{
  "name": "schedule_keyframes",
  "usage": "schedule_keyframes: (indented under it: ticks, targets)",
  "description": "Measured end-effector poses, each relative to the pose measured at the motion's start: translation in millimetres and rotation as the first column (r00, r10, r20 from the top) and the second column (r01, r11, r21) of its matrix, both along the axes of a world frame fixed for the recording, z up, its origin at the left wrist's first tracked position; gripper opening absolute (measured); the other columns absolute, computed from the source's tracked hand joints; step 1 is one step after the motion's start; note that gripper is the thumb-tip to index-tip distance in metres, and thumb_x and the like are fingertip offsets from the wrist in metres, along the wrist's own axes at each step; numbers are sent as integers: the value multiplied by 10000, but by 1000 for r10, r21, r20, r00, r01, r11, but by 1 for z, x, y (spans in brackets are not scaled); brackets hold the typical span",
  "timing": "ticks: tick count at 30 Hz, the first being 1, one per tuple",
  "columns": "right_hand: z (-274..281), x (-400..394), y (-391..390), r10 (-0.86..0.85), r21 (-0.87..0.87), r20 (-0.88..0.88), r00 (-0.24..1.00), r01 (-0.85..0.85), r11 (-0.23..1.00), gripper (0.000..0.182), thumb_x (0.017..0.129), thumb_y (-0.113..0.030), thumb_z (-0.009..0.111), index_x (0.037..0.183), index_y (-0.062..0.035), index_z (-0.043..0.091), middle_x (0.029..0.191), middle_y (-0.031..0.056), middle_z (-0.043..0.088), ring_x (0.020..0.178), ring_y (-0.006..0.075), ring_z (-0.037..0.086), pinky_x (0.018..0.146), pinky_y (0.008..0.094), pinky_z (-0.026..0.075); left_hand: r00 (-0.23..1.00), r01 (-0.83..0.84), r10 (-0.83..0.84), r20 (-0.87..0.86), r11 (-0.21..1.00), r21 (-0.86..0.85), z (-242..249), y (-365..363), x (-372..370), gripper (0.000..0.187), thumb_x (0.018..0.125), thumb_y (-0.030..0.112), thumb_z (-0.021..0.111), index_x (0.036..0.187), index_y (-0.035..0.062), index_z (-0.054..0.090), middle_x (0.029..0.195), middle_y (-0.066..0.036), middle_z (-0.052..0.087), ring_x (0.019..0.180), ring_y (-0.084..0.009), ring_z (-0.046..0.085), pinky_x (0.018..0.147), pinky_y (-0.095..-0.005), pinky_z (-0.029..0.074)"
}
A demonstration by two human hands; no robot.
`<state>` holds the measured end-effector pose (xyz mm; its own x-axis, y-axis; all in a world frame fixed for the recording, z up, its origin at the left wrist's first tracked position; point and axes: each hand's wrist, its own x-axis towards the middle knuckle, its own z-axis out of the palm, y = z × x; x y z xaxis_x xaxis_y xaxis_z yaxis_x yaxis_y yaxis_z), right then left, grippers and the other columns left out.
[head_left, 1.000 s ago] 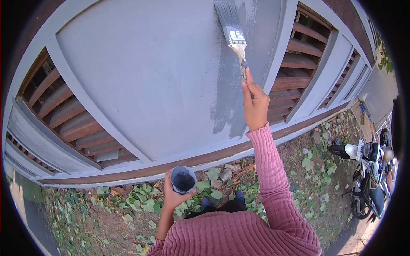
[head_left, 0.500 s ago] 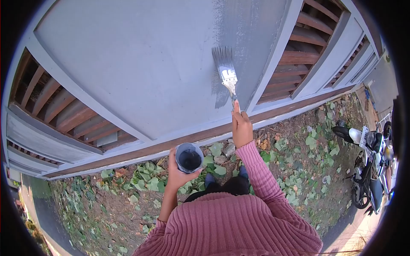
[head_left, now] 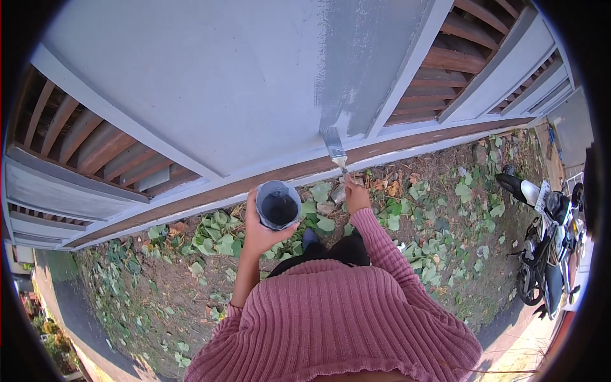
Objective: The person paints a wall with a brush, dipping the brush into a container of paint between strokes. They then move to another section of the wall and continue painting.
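My right hand [head_left: 358,197] is closed round the handle of a flat paintbrush [head_left: 336,151]. The brush's grey bristles touch the lower part of a pale blue-grey wall panel [head_left: 210,83], close to its bottom edge. A darker strip of grey paint [head_left: 363,63] covers the panel's right side, with a ragged left border. In my left hand [head_left: 259,234] is a round paint cup [head_left: 279,204], its mouth facing up, with dark grey paint inside. The fingers wrap its left side and the thumb lies along the near side.
Brown louvred vents [head_left: 102,143] flank the panel on the left, and more brown slats [head_left: 445,67] are on the right. Leafy plants [head_left: 219,239] and soil lie at my feet. A parked motorcycle [head_left: 547,248] stands at the right.
My right hand has drawn the brush down the panel to near its bottom edge. The cup in my left hand sits slightly higher in view.
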<state>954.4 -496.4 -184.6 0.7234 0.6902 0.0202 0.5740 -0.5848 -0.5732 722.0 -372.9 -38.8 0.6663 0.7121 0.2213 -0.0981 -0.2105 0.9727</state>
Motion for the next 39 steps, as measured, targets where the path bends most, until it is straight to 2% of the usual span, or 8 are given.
schedule_keyframes:
  ticks: [4,7,12,25,28,30,34,39]
  targets:
    - [-11,7,-7,-25,-29,-74,997,23,999,329,875,-147,516,1196,-90,565,815,245,611,708,387,603,642,454,483,1000,-21,21,-2,999,35,1,5,-6,878,538,122,833,1248,26,326,1150,-116,476,1063,-215,524,902,-345,435]
    - [2,21,9,-47,149,-33,998,51,987,339,880,-157,521,1209,-82,553,769,239,610,658,384,598,614,414,484,999,-47,47,-2,999,7,2,2,-9,878,542,115,829,1253,22,321,1156,-118,474,1066,-216,522,904,-345,436]
    - [42,26,14,-88,212,-109,990,110,971,359,872,-153,564,1223,-79,542,866,242,628,652,294,628,619,319,476,998,-66,65,25,997,27,3,5,-11,887,546,110,824,1262,22,308,1160,-124,476,1064,-219,526,901,-349,439]
    - [99,20,13,-98,519,9,995,79,851,388,884,-119,554,1267,-77,509,812,227,634,574,140,569,574,280,461,1000,-18,17,8,996,82,4,12,-4,874,545,148,829,1246,25,323,1136,-108,467,1048,-208,521,896,-338,434]
    - [118,20,13,-118,536,19,993,90,840,388,889,-121,551,1272,-79,507,709,178,607,531,113,490,545,270,438,1000,-13,12,16,998,65,3,13,-4,872,544,149,830,1244,28,324,1135,-108,469,1047,-208,520,898,-339,432]
    - [137,21,14,-142,497,-20,990,133,857,374,908,-167,545,1268,-74,508,841,161,660,620,61,468,586,245,428,1000,-11,9,23,998,63,5,14,-3,869,543,147,830,1241,29,326,1133,-108,472,1046,-208,520,899,-340,431]
    - [168,26,20,-135,582,-28,990,126,803,379,911,-161,544,1280,-88,499,660,45,506,575,48,335,506,215,362,999,-14,13,41,1000,18,9,10,-3,861,540,138,828,1235,30,330,1121,-108,482,1044,-207,522,896,-342,431]
    - [201,37,25,-155,665,141,978,22,746,367,911,-114,541,1275,-83,505,653,-3,454,550,39,339,494,200,328,998,-33,31,49,999,32,4,11,-3,854,530,155,832,1221,28,346,1124,-101,454,1050,-210,511,898,-341,425]
